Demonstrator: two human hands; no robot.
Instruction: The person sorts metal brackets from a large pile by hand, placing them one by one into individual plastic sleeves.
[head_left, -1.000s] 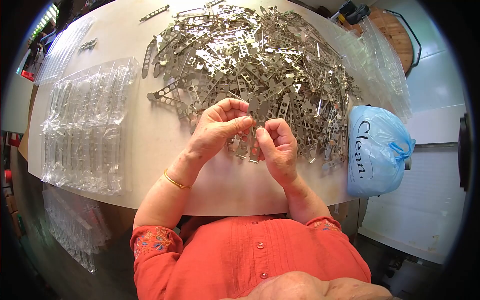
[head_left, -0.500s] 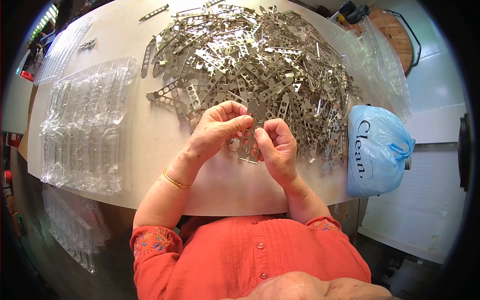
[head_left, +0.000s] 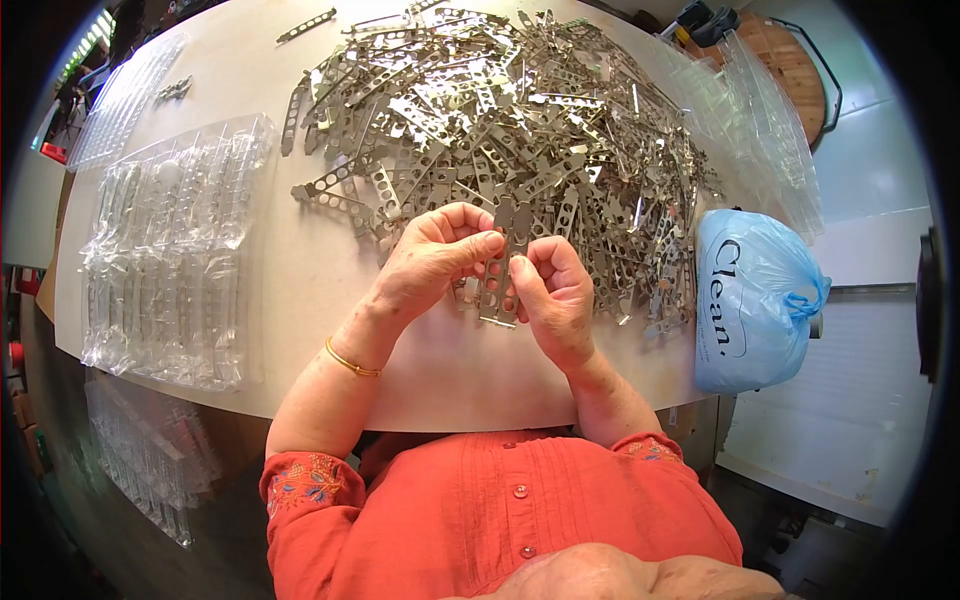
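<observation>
white, smooth-topped, the desk (head_left: 310, 290) curves across the scene, with a dark floor (head_left: 65, 400) beyond its near left side. at the far right, past the desk, stands a round wooden stool (head_left: 795, 85), and a pale panel (head_left: 830, 400) fills the near right.

on the left of the desk lies a clear plastic tray (head_left: 258, 165) with long rows; greyish strips show through its creased film, too blurred to make out. a second clear tray (head_left: 120, 105) lies far left, with a small metal cluster (head_left: 174, 90) beside it. more clear trays (head_left: 155, 450) sit lower, past the near left edge, and others (head_left: 770, 120) lean together at the far right. a blue plastic bag (head_left: 765, 290), knotted and printed "clean.", rests on the right edge; what it holds is hidden.

a heap of perforated metal strips (head_left: 470, 110) covers the far middle. at its near edge the left hand (head_left: 440, 255) and right hand (head_left: 553, 300) pinch flat metal strips (head_left: 497, 312) between them, thumbs against fingers, the strips lying side by side.
</observation>
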